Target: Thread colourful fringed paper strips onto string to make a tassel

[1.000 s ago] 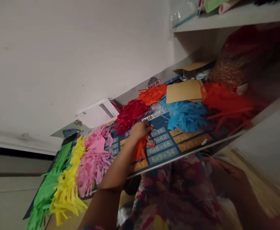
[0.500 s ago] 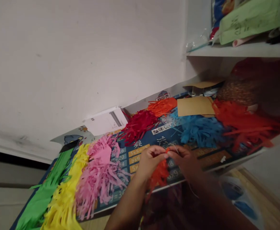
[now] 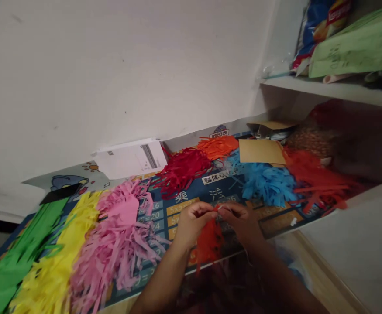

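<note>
Close together over the front of the table, my left hand (image 3: 192, 221) and my right hand (image 3: 239, 220) both pinch the top of an orange-red paper tassel (image 3: 209, 242). Its cut strips hang below my left fingers. A thin pale string (image 3: 248, 257) dangles beneath my right hand; whether it is tied to the tassel I cannot tell. Beyond my hands lie a bunch of dark red fringed paper (image 3: 187, 168), an orange bunch (image 3: 218, 147) and a blue bunch (image 3: 269, 183). Pink fringed paper (image 3: 122, 235) spreads to the left.
Yellow fringe (image 3: 56, 257) and green fringe (image 3: 23, 257) lie at far left. White packages (image 3: 130, 159) lean on the wall. A brown envelope (image 3: 261, 151) and red fringe (image 3: 318, 174) sit by the shelf (image 3: 328, 93). A printed chart covers the table.
The view has turned and shifted, so more of the shelf's snack bag shows and the left-hand papers sit further left. Both hands keep pinching the tassel's top.
</note>
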The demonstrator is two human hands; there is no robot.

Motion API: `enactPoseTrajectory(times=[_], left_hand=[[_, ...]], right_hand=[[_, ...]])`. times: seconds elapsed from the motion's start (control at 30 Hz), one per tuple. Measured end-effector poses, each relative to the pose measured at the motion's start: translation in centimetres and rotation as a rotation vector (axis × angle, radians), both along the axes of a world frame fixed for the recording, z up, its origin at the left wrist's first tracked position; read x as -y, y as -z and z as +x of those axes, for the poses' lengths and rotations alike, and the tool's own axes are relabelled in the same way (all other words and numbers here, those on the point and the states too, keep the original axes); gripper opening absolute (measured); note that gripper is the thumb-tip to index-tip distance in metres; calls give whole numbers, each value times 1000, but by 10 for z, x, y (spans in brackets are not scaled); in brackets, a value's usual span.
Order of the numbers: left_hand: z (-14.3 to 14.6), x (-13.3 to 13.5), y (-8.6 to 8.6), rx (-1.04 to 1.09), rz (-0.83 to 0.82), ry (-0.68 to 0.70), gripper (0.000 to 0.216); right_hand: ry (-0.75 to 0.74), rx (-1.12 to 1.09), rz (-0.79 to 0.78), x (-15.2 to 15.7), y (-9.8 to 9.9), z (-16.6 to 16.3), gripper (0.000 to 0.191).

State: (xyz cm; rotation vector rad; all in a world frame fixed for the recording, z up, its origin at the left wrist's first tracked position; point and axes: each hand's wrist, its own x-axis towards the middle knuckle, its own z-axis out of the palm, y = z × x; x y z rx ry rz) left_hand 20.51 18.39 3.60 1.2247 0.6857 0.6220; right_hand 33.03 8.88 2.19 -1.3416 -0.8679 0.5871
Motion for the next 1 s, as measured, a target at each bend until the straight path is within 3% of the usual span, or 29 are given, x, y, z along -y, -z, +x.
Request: enactPoseTrajectory(times=[0.1,0.33,0.47,0.67,0.77,0.87,0.93,1.0], left_hand=[[1,2,2,9,103,-18,20],[3,9,6,40,568,-133,2],[1,10,7,50,586,-156,4],[3,11,5,-49,540,-75,5],[5,12,5,-83,386,-36,9],[4,12,2,50,-31,22,27],[2,12,-4,152,-285,53,38],[-1,12,-11,200,-403,69,41]], right_hand=[[24,53,5,2,1,1,18],[186,165,-6,8,15,-2,16],[159,155,-36,9,18,-4,18],[164,183,-82,11,16,-5,21],[151,90,-132,12,17,0,24],[198,-21,-212,18,14,8,35],[237,64,-240,25,7,10,39],[212,204,-219,32,-3,8,40]])
